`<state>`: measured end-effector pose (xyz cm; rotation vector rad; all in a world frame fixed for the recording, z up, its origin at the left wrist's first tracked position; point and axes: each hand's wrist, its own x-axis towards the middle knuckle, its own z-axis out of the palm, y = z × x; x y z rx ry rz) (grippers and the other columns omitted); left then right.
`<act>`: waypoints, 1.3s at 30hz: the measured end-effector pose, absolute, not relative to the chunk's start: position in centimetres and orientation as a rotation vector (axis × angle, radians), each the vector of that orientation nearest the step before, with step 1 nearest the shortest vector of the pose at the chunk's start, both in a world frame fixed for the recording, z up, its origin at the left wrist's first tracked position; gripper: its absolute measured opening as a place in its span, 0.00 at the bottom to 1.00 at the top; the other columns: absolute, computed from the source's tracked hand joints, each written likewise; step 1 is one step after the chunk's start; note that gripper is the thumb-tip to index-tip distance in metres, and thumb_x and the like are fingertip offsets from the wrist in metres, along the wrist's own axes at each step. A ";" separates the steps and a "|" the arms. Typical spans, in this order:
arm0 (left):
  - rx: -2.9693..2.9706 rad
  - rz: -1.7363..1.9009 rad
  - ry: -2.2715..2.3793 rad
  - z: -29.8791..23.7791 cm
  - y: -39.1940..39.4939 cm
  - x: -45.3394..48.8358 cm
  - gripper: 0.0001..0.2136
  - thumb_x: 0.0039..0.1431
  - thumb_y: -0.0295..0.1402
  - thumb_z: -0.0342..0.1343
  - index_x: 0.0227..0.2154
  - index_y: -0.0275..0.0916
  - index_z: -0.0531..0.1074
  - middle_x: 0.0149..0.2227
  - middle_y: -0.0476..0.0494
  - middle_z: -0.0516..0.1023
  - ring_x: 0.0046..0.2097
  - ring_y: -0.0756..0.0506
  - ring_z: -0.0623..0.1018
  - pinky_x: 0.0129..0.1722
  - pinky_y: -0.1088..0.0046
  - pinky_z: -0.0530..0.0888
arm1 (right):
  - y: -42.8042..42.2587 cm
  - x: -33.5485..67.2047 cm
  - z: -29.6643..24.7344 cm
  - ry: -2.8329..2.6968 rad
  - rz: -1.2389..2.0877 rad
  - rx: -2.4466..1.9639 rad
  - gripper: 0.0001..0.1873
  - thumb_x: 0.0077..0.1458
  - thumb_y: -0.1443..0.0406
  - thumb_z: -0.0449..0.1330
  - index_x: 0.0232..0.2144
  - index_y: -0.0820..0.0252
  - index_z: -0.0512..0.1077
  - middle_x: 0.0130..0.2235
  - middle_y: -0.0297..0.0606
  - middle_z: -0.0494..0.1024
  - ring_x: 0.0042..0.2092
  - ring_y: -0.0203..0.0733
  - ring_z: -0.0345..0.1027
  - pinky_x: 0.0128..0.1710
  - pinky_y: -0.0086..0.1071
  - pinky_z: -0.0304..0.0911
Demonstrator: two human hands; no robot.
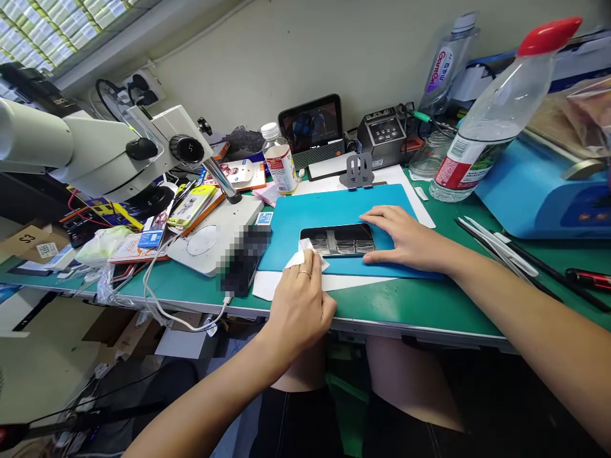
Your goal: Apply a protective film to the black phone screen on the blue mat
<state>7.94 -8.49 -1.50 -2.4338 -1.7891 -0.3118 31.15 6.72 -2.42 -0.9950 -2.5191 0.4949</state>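
A black phone point(341, 240) lies screen-up on a blue mat point(329, 207) at the middle of the green bench. My left hand point(300, 299), with a ring on one finger, is closed on a white wipe point(298, 257) pressed against the phone's left end. My right hand point(405, 238) rests on the phone's right end, fingers stretched along its far edge and thumb along its near edge, holding it flat on the mat.
A white microscope point(95, 152) stands at the left over a white base plate point(210, 238). A blurred dark object point(243, 257) lies beside the mat. Bottles point(482, 121) point(280, 159), a small screen point(312, 124), a grey station point(384, 133) and a blue machine point(544, 191) line the back and right. Tools point(506, 251) lie right.
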 end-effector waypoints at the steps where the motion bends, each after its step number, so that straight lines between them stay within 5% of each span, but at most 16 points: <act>1: -2.427 -0.302 -1.807 -1.5 -8.3 8.1 0.26 0.61 0.28 0.45 0.61 0.21 0.59 0.63 0.19 0.62 0.61 0.30 0.69 0.57 0.52 0.69 | 6.8 31.1 -2.4 -2.519 0.494 -0.997 0.51 0.45 0.33 0.60 0.63 0.55 0.66 0.60 0.52 0.68 0.64 0.68 0.56 0.61 0.61 0.58; 17: -2.351 -0.521 -1.868 -1.6 -4.9 8.3 0.19 0.60 0.27 0.47 0.54 0.30 0.68 0.50 0.31 0.72 0.54 0.35 0.71 0.58 0.57 0.67 | 6.6 30.9 -2.3 -2.532 0.451 -0.993 0.50 0.46 0.33 0.60 0.62 0.56 0.66 0.60 0.53 0.68 0.63 0.68 0.57 0.61 0.62 0.56; 26: -2.289 -0.553 -1.909 -1.9 -5.6 8.1 0.21 0.60 0.28 0.48 0.56 0.31 0.66 0.54 0.31 0.71 0.56 0.34 0.69 0.56 0.56 0.67 | 6.5 30.9 -2.1 -2.529 0.461 -0.984 0.49 0.46 0.34 0.61 0.64 0.49 0.64 0.60 0.50 0.68 0.63 0.68 0.57 0.60 0.64 0.57; 39: -2.279 -0.436 -1.970 -1.3 -4.6 7.9 0.20 0.60 0.29 0.48 0.55 0.34 0.67 0.53 0.33 0.72 0.51 0.35 0.70 0.50 0.56 0.69 | 6.6 31.1 -2.4 -2.537 0.491 -1.000 0.51 0.46 0.34 0.60 0.65 0.52 0.63 0.62 0.51 0.67 0.64 0.69 0.55 0.62 0.64 0.55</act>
